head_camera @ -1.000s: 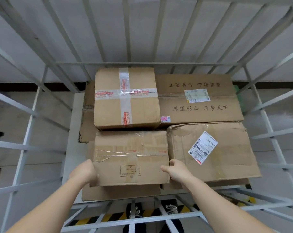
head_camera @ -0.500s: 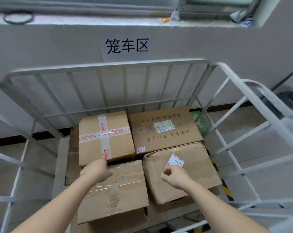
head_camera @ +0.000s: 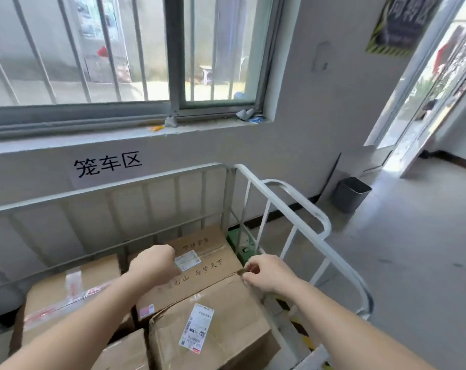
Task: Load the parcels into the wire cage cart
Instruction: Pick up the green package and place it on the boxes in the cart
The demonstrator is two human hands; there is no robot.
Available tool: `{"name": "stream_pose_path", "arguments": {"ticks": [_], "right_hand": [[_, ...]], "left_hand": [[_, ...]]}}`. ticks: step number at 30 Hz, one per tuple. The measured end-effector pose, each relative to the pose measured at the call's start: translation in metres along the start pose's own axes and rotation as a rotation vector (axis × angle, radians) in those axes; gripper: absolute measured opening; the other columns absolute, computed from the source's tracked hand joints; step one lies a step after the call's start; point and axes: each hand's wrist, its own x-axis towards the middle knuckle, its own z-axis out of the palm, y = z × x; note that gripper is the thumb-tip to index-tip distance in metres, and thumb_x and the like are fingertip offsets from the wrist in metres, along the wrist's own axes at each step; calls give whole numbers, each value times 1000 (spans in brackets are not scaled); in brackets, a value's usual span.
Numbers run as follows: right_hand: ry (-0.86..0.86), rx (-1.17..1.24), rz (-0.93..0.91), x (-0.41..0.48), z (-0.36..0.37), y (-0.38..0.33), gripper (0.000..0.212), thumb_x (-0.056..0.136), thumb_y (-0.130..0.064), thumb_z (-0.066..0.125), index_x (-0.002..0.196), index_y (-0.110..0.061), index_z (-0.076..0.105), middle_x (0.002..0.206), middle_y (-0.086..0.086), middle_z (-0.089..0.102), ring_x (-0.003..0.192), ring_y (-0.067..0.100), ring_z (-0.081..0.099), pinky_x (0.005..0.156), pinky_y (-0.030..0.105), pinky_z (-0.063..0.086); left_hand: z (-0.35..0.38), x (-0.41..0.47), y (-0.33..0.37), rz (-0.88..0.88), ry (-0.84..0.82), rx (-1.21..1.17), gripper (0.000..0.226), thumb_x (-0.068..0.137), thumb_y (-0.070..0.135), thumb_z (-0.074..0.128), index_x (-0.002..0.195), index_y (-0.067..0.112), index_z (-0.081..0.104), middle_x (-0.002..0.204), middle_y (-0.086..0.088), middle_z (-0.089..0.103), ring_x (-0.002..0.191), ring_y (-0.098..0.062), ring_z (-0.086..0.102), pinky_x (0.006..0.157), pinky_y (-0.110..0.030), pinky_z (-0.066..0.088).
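The white wire cage cart (head_camera: 301, 198) stands against the wall with several cardboard parcels inside. A box with red-printed tape (head_camera: 55, 297) lies at the left and a long box with printed characters (head_camera: 210, 265) at the back. A box with a shipping label (head_camera: 226, 332) sits at the front right, and a smaller box (head_camera: 127, 351) is at the front. My left hand (head_camera: 153, 265) hovers over the long box with its fingers loosely curled, holding nothing. My right hand (head_camera: 266, 273) hangs empty near the labelled box's far corner, beside the cart's right rail.
A grey bin (head_camera: 350, 194) stands on the floor by the wall, right of the cart. An open doorway (head_camera: 418, 102) is at the far right. A barred window (head_camera: 119, 54) and a paper sign (head_camera: 107, 164) are above the cart. Bare floor spreads to the right.
Both hands have let go of the front parcels and lifted above the stack. The view has swung up and to the right, away from the cart's inside.
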Motion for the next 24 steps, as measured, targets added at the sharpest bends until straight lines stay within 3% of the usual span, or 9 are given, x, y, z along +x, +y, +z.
{"name": "stream_pose_path", "arguments": {"ticks": [7,11,19,24], "right_hand": [[133,-10,-16,-38,-98,106,36,92,-38,55,123,-21,62,117,-2,66,106,18,61,92,36,52],[204,-27,13,-61,-143,170,34,91,-36,55,121,-22,63,117,-4,66,105,17,62,91,35,52],[319,19,109,-86,-211,285,30,90,-37,58,116,-25,65,106,-7,62,106,16,60,90,28,49],[352,46,140,-81,-250,349,31,90,-36,59,118,-24,64,112,-6,64,106,14,59,86,26,45]], "left_hand": [[-30,5,149,92,81,13,21,84,38,62,92,18,63,84,6,60,77,-16,56,59,-25,43],[-36,5,231,142,128,31,25,85,40,60,98,19,63,96,4,62,88,-18,59,63,-26,45],[-53,17,373,279,154,102,23,87,38,58,95,17,63,96,1,59,87,-20,56,67,-29,45],[-56,51,449,335,155,120,27,85,34,57,102,15,67,106,-1,65,96,-23,61,76,-32,51]]}}
